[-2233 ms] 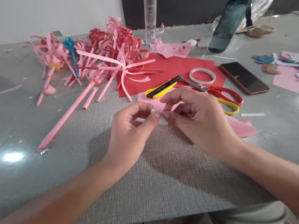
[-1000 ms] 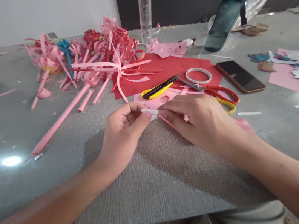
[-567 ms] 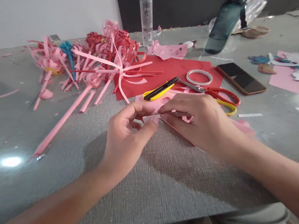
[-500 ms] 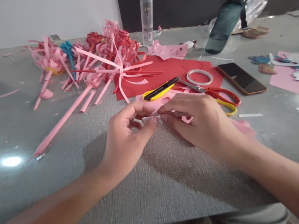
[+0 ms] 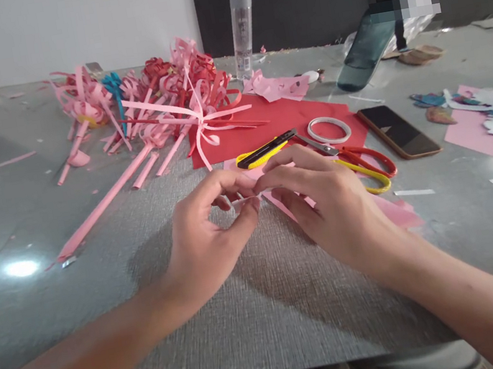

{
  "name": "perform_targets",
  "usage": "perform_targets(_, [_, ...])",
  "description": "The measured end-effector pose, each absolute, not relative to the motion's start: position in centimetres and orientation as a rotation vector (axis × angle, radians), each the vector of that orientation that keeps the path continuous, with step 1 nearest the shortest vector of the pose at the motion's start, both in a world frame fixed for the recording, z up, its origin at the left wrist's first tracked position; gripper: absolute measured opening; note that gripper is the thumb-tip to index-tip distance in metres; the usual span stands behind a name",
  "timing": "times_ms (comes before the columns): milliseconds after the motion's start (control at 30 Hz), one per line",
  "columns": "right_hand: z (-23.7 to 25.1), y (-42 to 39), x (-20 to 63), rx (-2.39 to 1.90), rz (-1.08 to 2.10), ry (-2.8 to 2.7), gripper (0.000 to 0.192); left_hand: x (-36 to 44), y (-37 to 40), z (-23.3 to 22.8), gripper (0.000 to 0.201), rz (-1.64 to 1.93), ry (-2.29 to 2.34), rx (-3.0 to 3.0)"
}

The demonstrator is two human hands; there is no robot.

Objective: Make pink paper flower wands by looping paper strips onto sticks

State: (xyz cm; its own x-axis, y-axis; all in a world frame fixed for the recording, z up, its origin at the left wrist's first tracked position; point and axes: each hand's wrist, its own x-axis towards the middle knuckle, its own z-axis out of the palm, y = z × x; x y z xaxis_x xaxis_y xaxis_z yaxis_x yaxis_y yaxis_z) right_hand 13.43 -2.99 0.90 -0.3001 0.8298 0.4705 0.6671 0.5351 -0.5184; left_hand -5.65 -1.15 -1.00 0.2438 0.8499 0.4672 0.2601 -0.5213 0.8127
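My left hand (image 5: 210, 234) is closed in a pinch, its thumb and forefinger on a small pale strip (image 5: 240, 202) that looks like paper or tape. My right hand (image 5: 336, 195) meets it fingertip to fingertip, its bent fingers at the strip's right end; the contact is partly hidden. Beneath and behind the hands lie pieces of pink paper (image 5: 397, 209). Just beyond them sit a yellow and black utility knife (image 5: 266, 150), scissors (image 5: 369, 167) with red and yellow handles, and a white ring of tape (image 5: 329, 130) on red paper (image 5: 229, 140).
A pile of pink and red curled-paper flowers (image 5: 156, 99) with rolled paper stems spreads at the left back. Behind stands a clear bottle (image 5: 243, 30). A phone (image 5: 398, 131) lies at the right, near pink paper (image 5: 467, 135) with cutouts. A dark teal bottle (image 5: 361, 55) leans farther back.
My right thumb has drawn back a little from its forefinger tip, and its other fingers have lifted slightly. More of the pale strip shows at my left fingers. The view has shifted slightly.
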Motion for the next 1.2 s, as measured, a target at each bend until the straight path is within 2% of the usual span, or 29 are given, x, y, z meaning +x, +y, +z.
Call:
perform_targets(200, [0.7, -3.1, 13.6, -1.169, 0.181, -2.090, 0.042, -5.9, -1.2, -1.1, 0.022, 1.381, 1.008, 2.228])
perform_targets(333, [0.6, -3.3, 13.4, -1.080, 0.098, -2.046, 0.039, -6.4, -0.9, -0.4, 0.027, 1.543, 0.806, 2.569])
perform_targets(667, [0.5, -3.1, 13.3, -0.925, 0.014, -2.010, 0.017, -7.5, -0.6, 0.7, 0.032, 1.536, 0.669, 2.911])
perform_targets(833, [0.4, -3.0, 13.5, -0.932, 0.059, -2.081, 0.015, -7.1, -0.7, 0.3, 0.027, 1.540, 0.732, 2.820])
perform_targets(967, [0.1, -3.1, 13.4, -0.980, 0.066, -2.118, 0.023, -6.7, -1.0, -0.2, 0.024, 1.530, 0.808, 2.614])
perform_targets(1067, [-0.2, -3.1, 13.2, -1.021, 0.088, -2.136, 0.028, -6.3, -1.4, -0.5, 0.021, 1.462, 0.901, 2.334])
perform_targets(1200, [-0.8, -2.6, 12.9, -1.020, 0.051, -2.096, 0.024, -5.4, -1.7, -0.5, 0.015, 1.378, 0.956, 1.842])
